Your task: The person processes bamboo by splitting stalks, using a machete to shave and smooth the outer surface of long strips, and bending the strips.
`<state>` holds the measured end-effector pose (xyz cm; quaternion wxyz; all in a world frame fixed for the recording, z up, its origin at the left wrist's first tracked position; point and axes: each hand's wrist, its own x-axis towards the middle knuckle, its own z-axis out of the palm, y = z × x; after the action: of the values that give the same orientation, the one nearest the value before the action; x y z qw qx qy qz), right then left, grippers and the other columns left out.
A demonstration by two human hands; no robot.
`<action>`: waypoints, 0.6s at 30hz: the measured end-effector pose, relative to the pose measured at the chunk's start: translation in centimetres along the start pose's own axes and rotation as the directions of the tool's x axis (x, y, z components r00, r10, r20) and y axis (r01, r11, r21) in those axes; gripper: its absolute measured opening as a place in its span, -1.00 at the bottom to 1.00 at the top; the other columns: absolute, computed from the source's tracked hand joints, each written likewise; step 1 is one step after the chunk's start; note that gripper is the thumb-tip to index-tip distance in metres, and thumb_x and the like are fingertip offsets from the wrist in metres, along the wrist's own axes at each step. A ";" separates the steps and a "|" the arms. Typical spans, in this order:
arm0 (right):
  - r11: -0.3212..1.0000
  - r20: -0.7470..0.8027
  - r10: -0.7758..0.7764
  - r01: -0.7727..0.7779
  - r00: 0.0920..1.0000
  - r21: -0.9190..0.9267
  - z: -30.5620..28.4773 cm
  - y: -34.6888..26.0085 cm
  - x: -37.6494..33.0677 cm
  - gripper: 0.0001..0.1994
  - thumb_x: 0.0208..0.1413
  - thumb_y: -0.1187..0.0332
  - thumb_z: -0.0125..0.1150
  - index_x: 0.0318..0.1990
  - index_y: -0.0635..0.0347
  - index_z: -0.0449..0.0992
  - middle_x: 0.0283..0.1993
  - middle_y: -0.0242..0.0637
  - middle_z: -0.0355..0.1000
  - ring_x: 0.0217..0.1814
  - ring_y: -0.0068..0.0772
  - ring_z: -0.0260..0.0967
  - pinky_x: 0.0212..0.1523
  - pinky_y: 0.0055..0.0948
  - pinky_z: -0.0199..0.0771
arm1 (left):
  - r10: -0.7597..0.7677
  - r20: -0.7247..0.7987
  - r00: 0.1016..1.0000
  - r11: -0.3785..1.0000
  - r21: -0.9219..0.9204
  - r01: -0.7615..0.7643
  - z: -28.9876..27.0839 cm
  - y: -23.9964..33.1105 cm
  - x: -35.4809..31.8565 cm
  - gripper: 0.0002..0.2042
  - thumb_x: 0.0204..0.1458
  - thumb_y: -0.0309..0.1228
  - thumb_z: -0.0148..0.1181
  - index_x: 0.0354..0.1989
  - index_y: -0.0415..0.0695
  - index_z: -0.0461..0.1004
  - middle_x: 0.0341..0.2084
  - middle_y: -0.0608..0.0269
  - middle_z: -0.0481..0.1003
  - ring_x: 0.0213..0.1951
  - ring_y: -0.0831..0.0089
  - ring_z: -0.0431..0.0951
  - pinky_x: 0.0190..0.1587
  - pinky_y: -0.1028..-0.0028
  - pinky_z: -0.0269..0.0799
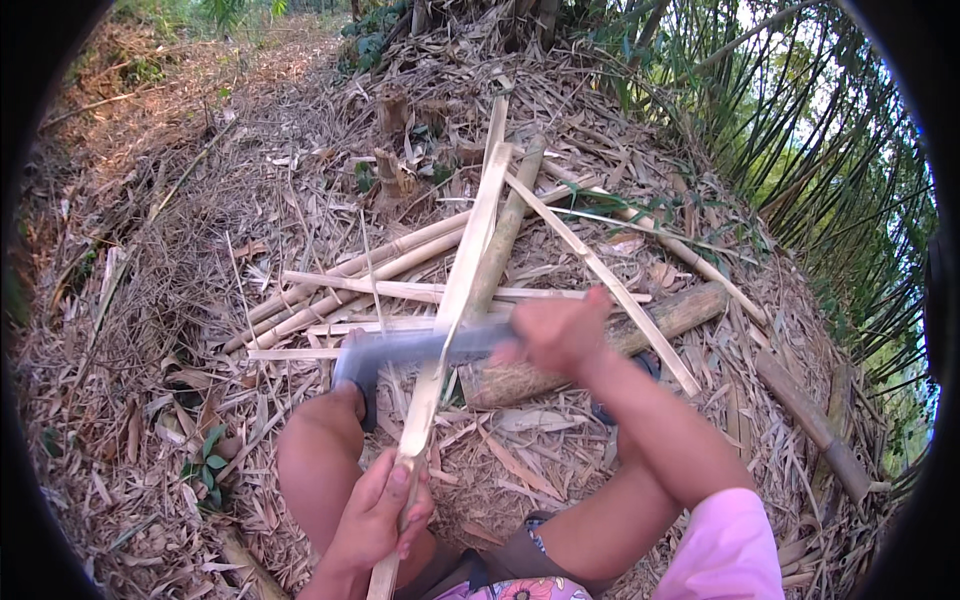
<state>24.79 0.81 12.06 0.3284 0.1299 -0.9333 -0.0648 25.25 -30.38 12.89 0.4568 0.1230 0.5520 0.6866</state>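
My left hand (378, 510) grips the near end of a long pale bamboo strip (462, 275) that runs up and away over the ground. My right hand (558, 335) is closed on the handle of a large blade (400, 352). The blade lies blurred across the strip, its curved tip pointing left near my left knee (318, 440). A thick bamboo log (610, 345) lies under the strip, just beyond my right hand.
Several split bamboo strips (360, 290) and poles lie crossed on dry leaf litter. Cut stumps (390, 170) stand further off. A bamboo thicket (800, 130) rises at the right. Another thick pole (815, 425) lies at the right.
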 end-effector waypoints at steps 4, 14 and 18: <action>0.977 0.144 0.215 -0.213 0.966 -0.030 3.3 1.5 -2.3 -0.36 0.13 -0.33 -0.01 -0.60 0.13 0.38 -0.67 -0.26 0.40 -0.70 -0.31 0.44 -0.68 -0.30 0.46 | -0.032 -0.027 0.999 0.998 -0.056 0.031 -0.4 -1.0 -1.1 -0.62 0.35 -0.02 -0.17 -0.09 -0.14 0.25 -0.63 0.34 0.25 -0.79 0.62 0.20 -0.77 0.60 0.21; 0.921 0.152 0.383 -0.365 0.911 -0.134 5.0 3.4 -2.6 -0.43 0.18 -0.26 0.00 -0.55 0.07 0.37 -0.65 -0.29 0.39 -0.65 -0.24 0.44 -0.61 -0.25 0.43 | -0.108 -0.022 0.994 0.988 -0.109 0.105 -0.3 -2.4 -2.9 -0.65 0.36 -0.06 -0.18 -0.10 -0.15 0.25 -0.63 0.32 0.25 -0.79 0.59 0.22 -0.75 0.57 0.22; 0.999 0.175 0.038 -0.037 0.984 -0.011 2.1 0.8 -1.8 -0.41 0.19 -0.27 -0.03 -0.54 0.10 0.39 -0.59 -0.20 0.45 -0.58 -0.15 0.48 -0.56 -0.24 0.46 | -0.153 -0.046 0.987 0.984 -0.098 0.148 0.0 -1.9 -2.6 -0.67 0.37 -0.09 -0.19 -0.09 -0.15 0.24 -0.63 0.29 0.26 -0.78 0.56 0.24 -0.74 0.55 0.23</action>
<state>24.70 2.18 9.53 0.2467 0.1048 -0.9606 -0.0735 27.56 -32.40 12.12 0.4980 0.0410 0.5386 0.6784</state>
